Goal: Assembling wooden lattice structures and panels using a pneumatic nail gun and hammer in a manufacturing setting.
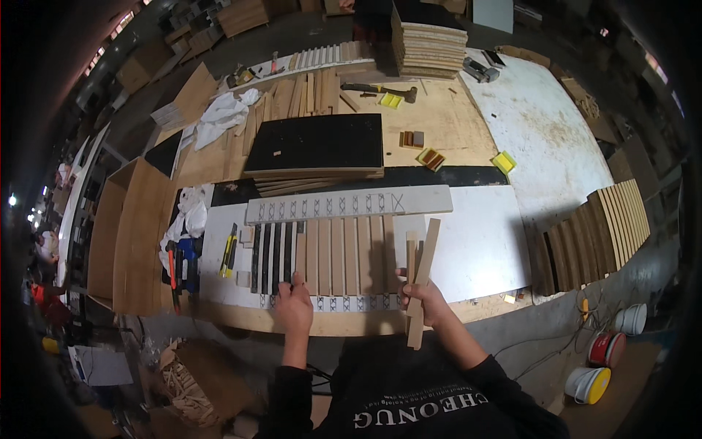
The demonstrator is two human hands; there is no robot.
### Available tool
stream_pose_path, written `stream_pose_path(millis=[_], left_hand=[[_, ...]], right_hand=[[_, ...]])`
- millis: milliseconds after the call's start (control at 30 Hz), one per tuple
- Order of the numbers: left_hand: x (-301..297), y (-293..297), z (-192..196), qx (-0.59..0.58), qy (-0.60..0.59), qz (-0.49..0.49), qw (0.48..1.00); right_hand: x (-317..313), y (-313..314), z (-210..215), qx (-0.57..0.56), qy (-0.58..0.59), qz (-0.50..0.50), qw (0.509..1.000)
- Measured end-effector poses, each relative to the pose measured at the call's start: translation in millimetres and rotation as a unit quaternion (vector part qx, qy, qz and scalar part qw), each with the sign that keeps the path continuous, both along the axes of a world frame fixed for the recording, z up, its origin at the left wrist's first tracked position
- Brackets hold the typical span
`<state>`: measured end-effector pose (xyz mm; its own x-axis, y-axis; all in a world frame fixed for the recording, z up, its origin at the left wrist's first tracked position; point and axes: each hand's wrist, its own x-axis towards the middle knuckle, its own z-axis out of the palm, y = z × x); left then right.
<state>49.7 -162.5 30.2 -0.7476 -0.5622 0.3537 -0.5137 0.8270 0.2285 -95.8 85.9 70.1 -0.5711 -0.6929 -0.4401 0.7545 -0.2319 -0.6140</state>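
Note:
My left hand (294, 306) rests at the near ends of a row of strips, its fingertips apart on the ends where black strips (271, 257) meet light brown wooden strips (338, 256). Whether a fingertip grips one strip is hard to make out. In my right hand (424, 298) are a few loose wooden strips (430, 252), held at a slant beside the right end of the row. A pale board with pencilled crosses (349, 204) lies along the far ends. More crosses show on a pale edge (329, 303) along the near ends.
Left of the row lie a yellow utility knife (229, 252) and red-handled pliers (173, 271). Black panels (318, 143) are stacked beyond it. A hammer (380, 90) and small yellow trays (504, 162) lie farther back. Stacked boards (596, 230) stand right; buckets (587, 384) are below.

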Motion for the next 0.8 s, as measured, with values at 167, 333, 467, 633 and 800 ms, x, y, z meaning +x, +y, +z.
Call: stream_pose_path(millis=[167, 333, 467, 633, 800], left_hand=[[-7.5, -6.0, -1.2, 0.105, 0.005, 0.015, 0.994], [-31.8, -21.7, -3.7, 0.084, -0.005, 0.003, 0.996], [-29.4, -25.8, -11.2, 0.111, 0.005, -0.009, 0.994], [-20.0, -23.6, -7.4, 0.134, 0.016, 0.003, 0.991], [-34.1, -30.8, -7.1, 0.125, 0.021, -0.026, 0.992]], right_hand=[[11.6, -17.6, 7.1, 0.028, 0.04, 0.003, 0.999], [38.1, -32.7, 5.3, -0.005, 0.047, -0.007, 0.999], [51.5, -47.9, 11.4, -0.046, -0.043, 0.006, 0.998], [63.0, -55.8, 12.6, -0.056, -0.011, -0.021, 0.998], [72.8, -66.6, 17.0, 0.0, -0.013, -0.063, 0.998]])
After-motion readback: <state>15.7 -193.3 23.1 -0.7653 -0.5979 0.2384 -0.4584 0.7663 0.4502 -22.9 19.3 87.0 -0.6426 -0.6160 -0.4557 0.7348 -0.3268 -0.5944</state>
